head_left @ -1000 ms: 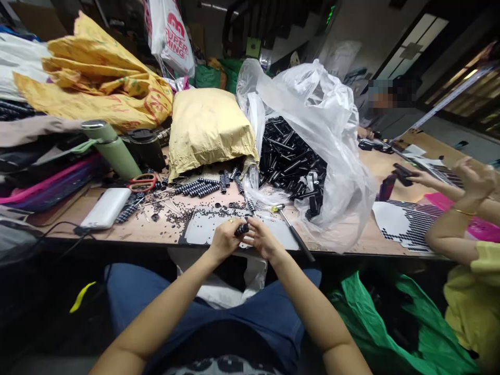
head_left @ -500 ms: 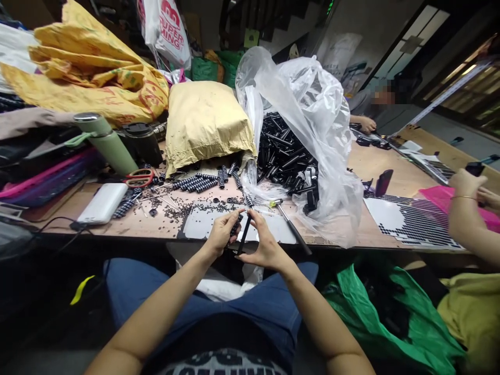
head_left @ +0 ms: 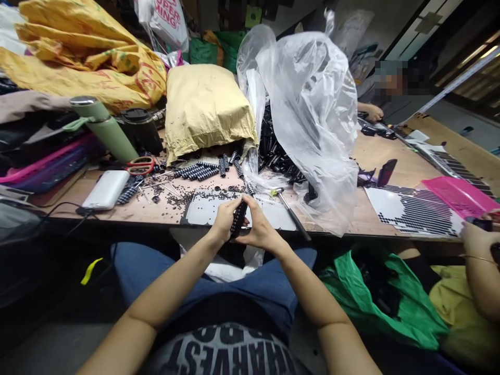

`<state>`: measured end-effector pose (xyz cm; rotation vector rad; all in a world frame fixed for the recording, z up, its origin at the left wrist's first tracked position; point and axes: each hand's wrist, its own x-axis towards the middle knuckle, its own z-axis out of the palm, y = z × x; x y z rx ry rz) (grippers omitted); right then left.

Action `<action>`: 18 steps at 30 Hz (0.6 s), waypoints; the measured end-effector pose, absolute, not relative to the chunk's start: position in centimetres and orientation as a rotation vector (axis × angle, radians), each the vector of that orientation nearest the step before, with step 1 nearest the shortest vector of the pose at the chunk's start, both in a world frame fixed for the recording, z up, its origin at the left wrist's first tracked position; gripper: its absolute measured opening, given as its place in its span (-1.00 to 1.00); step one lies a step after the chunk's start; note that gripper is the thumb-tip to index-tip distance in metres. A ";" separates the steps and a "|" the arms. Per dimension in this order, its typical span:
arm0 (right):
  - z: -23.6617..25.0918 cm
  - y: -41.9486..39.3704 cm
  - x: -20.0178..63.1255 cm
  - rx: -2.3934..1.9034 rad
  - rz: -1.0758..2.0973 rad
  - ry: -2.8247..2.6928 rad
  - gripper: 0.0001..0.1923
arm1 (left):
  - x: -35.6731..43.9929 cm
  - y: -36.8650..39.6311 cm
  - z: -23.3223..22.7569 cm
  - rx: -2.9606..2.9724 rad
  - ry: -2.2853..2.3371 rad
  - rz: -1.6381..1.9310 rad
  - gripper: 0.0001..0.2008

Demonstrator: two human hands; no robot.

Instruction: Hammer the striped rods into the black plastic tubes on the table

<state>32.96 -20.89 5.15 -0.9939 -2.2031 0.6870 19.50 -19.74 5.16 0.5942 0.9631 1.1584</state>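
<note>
While the black dotted bar (head_left: 238, 221) slants over the near edge of the table (head_left: 385, 161), its long axis runs from a far end, pointing away and slightly right, down to a near end above the lap; the left hand (head_left: 223, 221) closes along its left side. Curved wide, the right hand (head_left: 258, 228) grips the bar lengthwise, fingertips at the far end, thumb by the near one.
</note>
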 end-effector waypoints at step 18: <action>-1.4 -19.4 39.3 -2.054 0.171 -1.862 -0.37 | 18.7 -16.5 -4.5 2.524 1.240 0.727 -0.61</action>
